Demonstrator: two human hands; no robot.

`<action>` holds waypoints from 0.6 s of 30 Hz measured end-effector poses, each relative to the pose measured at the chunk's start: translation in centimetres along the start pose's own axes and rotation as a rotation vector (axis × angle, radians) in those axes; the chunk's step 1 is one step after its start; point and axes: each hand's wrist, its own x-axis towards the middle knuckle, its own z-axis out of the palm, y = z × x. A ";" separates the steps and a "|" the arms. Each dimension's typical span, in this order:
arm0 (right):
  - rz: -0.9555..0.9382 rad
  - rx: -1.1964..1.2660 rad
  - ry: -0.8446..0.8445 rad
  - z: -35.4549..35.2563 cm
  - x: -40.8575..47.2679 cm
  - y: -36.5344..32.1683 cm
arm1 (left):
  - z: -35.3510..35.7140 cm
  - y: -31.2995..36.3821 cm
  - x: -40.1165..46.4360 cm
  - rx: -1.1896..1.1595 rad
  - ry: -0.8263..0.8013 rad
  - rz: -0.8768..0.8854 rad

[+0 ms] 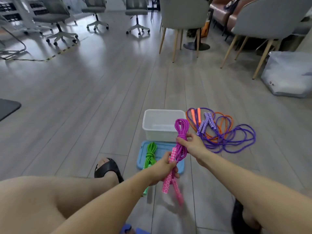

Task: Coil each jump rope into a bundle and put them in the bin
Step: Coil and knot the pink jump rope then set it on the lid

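Head view, looking down at the floor (101, 92). Left hand (166, 168) has its grip closed around the lower end of the magenta rope bundle (181, 132), where the cord meets the pink patterned handles (168, 181); the handles hang below the fist, lower tips blurred. Right hand (192, 142) pinches the bundle at its wrapped waist, fingers curled on the cord, one finger raised. The bundle stands roughly upright between the two hands, its top loop in front of the near right corner of the white bin (162, 132), above the rim, not inside. The bin sits on the floor, nothing visible in it. Just near of the bin lies a blue lid (162, 146), flat on the floor. A coiled green rope (150, 154) lies on the lid's left part, its handle end running off the near edge. Right of the bin, loose on the floor: a purple rope (236, 141) and an orange rope (224, 120), tangled together, handles lying side by side near the bin's right wall. A foot in a black sandal (108, 168) rests left of the lid. Far off: office chairs (96, 12) and grey dining chairs (184, 14).
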 end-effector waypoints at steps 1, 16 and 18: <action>0.018 -0.010 -0.003 0.5 0.8 1.2 | -0.1 -1.1 0.7 -0.019 0.010 -0.010; 0.176 -0.425 -0.089 8.4 12.0 13.6 | -2.2 -11.5 9.6 0.289 0.404 -0.165; 0.183 -0.431 -0.105 9.4 12.7 14.0 | -2.8 -12.0 10.0 0.362 0.451 -0.152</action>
